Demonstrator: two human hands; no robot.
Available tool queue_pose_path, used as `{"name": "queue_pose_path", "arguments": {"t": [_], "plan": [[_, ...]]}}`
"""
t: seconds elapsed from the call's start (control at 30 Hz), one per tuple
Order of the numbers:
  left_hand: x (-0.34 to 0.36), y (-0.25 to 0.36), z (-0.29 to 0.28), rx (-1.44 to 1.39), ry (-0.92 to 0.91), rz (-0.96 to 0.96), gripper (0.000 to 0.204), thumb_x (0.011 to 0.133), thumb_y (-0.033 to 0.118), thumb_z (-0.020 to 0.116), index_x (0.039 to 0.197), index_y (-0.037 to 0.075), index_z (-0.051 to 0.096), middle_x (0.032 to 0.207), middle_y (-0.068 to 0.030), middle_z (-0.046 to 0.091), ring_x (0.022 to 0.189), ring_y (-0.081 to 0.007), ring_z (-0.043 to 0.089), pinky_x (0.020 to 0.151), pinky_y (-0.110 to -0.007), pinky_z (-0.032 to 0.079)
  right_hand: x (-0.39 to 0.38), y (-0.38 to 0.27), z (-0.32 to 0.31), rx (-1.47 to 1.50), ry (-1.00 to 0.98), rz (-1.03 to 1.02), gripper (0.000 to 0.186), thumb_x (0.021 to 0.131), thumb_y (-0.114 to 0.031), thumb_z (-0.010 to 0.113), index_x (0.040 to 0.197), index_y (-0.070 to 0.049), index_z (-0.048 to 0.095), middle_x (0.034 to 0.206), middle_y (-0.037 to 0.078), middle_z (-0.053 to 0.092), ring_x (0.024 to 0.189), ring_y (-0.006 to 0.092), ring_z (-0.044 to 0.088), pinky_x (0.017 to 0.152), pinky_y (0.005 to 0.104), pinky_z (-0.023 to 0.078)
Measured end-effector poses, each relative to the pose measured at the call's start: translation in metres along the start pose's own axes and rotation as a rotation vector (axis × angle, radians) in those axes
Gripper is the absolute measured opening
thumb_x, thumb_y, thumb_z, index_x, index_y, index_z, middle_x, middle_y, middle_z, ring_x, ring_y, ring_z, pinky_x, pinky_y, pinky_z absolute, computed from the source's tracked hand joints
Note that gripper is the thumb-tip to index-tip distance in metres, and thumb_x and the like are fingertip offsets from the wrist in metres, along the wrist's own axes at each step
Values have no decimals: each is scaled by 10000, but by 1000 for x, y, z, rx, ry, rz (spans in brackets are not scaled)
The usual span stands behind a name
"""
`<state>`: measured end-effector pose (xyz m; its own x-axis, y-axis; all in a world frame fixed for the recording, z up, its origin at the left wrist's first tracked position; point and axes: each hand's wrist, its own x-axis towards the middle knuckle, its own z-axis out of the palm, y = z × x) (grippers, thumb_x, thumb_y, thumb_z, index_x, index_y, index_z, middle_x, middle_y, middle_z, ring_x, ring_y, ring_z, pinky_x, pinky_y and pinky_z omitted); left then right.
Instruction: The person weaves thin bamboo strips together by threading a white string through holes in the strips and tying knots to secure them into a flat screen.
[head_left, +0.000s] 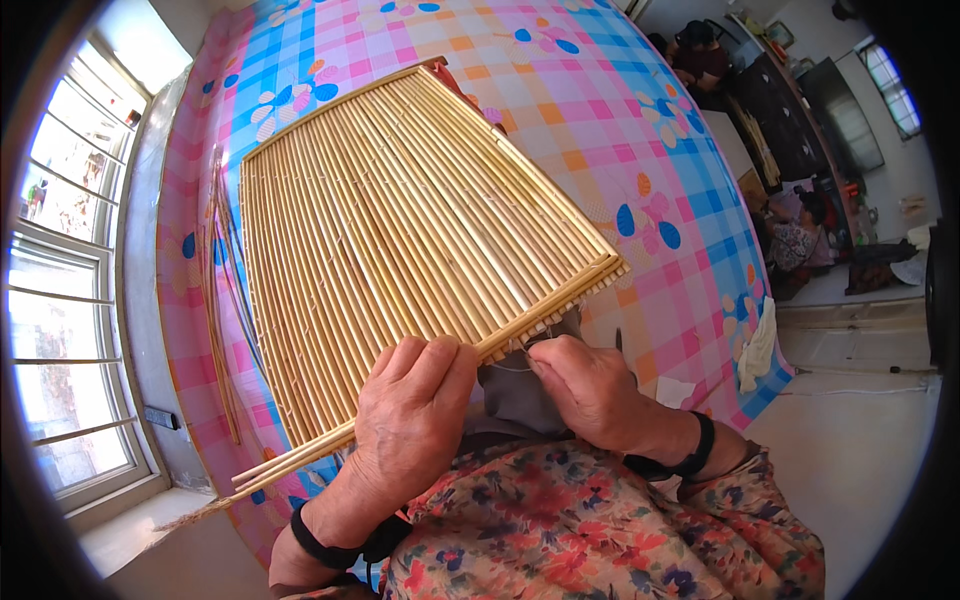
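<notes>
A panel of pale yellow reed stalks (400,200), laid side by side, slants across the view over a checked, flowered sheet. Crosswise stalks (560,296) run along its near edge, and their loose ends stick out at the lower left. My left hand (415,415) is closed over this near edge, fingers on top. To its right, my right hand (590,390) is pinched just below the edge, on a thin, pale thread (527,352) that loops there. Dark grey cloth (520,400) shows beneath the panel between my hands.
Several long thin stalks (215,320) lie left of the panel on the checked sheet (590,130). A barred window (70,300) and sill are at the left. Whitish cloth (758,347) hangs at the sheet's right edge. Two people (797,235) sit at the far right.
</notes>
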<state>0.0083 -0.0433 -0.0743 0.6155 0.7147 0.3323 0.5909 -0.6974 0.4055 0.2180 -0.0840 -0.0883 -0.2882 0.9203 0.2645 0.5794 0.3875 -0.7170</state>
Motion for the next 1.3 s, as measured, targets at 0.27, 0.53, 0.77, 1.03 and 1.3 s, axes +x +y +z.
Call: {"name": "queue_pose_path", "arguments": {"t": [0.27, 0.53, 0.77, 1.03, 1.3], "plan": [[2, -1, 3, -5, 3, -8, 337, 690, 58, 613, 1023, 7, 600, 944, -78, 540, 799, -242, 541, 716, -359, 463, 8, 0, 3, -38, 27, 19, 113, 884, -29, 591, 969, -4, 521, 813, 159, 580, 710, 350, 616, 573, 403, 491], [-3, 5, 0, 69, 21, -40, 374, 721, 66, 602, 1086, -6, 568, 974, -100, 532, 848, -255, 534, 744, -360, 446, 6, -10, -13, -123, -46, 51, 228, 867, -61, 655, 1061, -28, 539, 918, 152, 638, 760, 318, 658, 592, 369, 507], [-9, 4, 7, 451, -7, 8, 340, 782, 104, 558, 1075, -67, 548, 971, -144, 522, 832, -235, 530, 700, -345, 442, 1, -7, -8, -35, -71, 222, 228, 871, -64, 647, 1048, -40, 504, 838, 143, 635, 721, 330, 656, 564, 399, 498], [-4, -4, 4, 417, 107, 102, 368, 780, 104, 558, 1100, -77, 556, 915, -132, 527, 795, -220, 518, 644, -328, 420, 20, -20, -10, -34, -11, 223, 200, 904, -60, 607, 1061, -48, 484, 772, 147, 621, 684, 315, 647, 556, 386, 483], [0, -9, 15, 464, 86, 119, 306, 740, 123, 554, 987, -54, 587, 877, -119, 505, 761, -210, 483, 635, -317, 399, 22, -10, -5, -192, -40, 251, 151, 915, -61, 593, 1017, -41, 483, 739, 129, 610, 635, 284, 633, 535, 375, 468]]}}
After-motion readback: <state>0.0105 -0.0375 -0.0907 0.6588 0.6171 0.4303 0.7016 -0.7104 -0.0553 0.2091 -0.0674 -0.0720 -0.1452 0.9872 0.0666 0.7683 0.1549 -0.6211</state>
